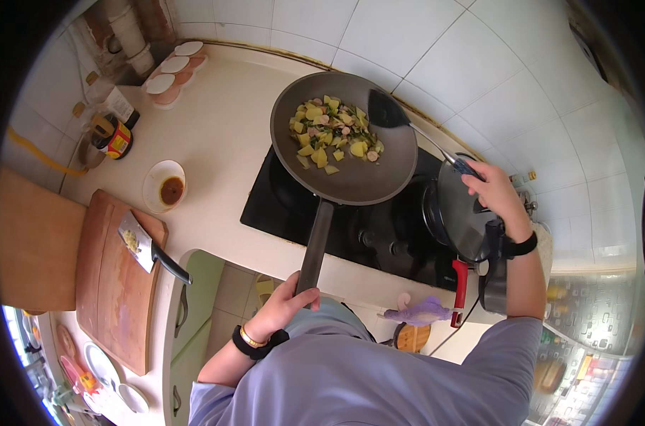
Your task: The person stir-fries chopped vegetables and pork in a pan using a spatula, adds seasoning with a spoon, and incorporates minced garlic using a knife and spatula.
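Observation:
My left hand (283, 309) grips the long handle (319, 245) of a grey frying pan (305, 177) over the black hob (365, 234). Chopped potato, sausage slices and greens (322, 128) lie in the pan. My right hand (489, 188) holds a spatula (386, 108) by its handle, its dark head at the pan's upper-right rim. Beneath that hand sits a lidded pot (457, 209).
At left are a sauce bowl (155, 177), a cutting board (106, 305) with a knife (145, 259), several bottles (109, 135) and stacked dishes (102, 362). A red handle (459, 284) juts from the hob's front right, beside a purple cloth (425, 312). A tiled wall (464, 64) rises behind.

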Tool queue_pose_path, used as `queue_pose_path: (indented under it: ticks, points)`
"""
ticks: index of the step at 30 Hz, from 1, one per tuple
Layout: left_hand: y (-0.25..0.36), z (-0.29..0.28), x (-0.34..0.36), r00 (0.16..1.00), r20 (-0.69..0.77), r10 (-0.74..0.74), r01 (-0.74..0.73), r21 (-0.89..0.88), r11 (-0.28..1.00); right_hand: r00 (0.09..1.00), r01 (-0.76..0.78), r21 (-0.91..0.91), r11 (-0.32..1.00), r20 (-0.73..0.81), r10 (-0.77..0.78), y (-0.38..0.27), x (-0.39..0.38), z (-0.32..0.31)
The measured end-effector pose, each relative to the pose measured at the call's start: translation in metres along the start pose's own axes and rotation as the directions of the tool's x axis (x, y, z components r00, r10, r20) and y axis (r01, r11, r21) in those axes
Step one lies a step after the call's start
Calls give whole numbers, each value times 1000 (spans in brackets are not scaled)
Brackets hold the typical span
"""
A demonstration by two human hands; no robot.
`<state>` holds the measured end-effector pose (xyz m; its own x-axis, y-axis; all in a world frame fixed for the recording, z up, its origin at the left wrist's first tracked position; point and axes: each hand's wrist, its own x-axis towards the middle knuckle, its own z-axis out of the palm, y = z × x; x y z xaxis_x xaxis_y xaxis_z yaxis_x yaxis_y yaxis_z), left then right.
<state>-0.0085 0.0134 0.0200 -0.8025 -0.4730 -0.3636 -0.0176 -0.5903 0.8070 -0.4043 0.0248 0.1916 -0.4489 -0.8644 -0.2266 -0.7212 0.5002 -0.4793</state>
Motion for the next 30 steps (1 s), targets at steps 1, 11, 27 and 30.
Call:
queue_pose_path:
  ticks: [1,11,27,30]
  points:
    - [0,0,0,1000,7,-1,1,4,1000,955,-262,114,958,174,240,-1,4,-9]
    - [1,-2,-5,999,29,-30,29,28,999,811,-483,460,745,556,183,29,69,18]
    - [-5,-13,1,995,92,-35,25,104,994,990,140,-198,970,11,-141,-78,-10,-15]
    - [-9,-8,3,997,78,17,-20,31,999,993,108,-85,991,64,-102,-60,24,-25]
